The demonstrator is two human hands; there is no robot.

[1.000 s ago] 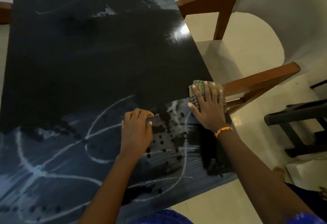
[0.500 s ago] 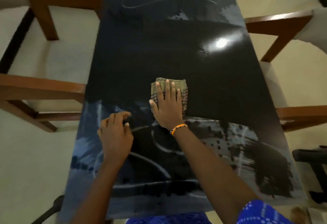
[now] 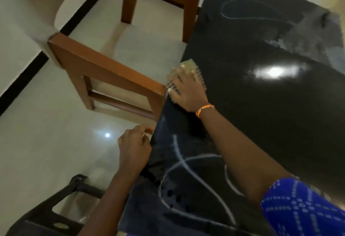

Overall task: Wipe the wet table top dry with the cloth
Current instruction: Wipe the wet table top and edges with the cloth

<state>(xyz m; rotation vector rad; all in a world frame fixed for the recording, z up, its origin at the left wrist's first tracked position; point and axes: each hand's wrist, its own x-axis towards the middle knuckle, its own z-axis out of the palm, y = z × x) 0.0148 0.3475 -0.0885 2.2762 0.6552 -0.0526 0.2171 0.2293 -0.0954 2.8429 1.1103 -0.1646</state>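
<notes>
The black glossy table top (image 3: 261,114) runs from the lower middle to the upper right. Pale wet streaks and dark droplets cover its near part, and a grey smear sits at the far right corner. My right hand (image 3: 186,90) lies flat on a folded checked cloth (image 3: 188,67), pressing it onto the table at the left edge. Only the cloth's far rim and side show past the fingers. My left hand (image 3: 135,148) rests at the table's left edge nearer to me, fingers curled over the rim, holding nothing else.
A wooden armchair (image 3: 104,66) with a cream seat stands close against the table's left side, its armrest end almost touching the cloth. A dark plastic chair (image 3: 56,207) is at the lower left. Pale shiny floor (image 3: 46,133) lies to the left.
My right hand has slid the cloth from the table's right edge, across the middle, to the left edge. My left hand shifted left to the table's rim. The view swung left.
</notes>
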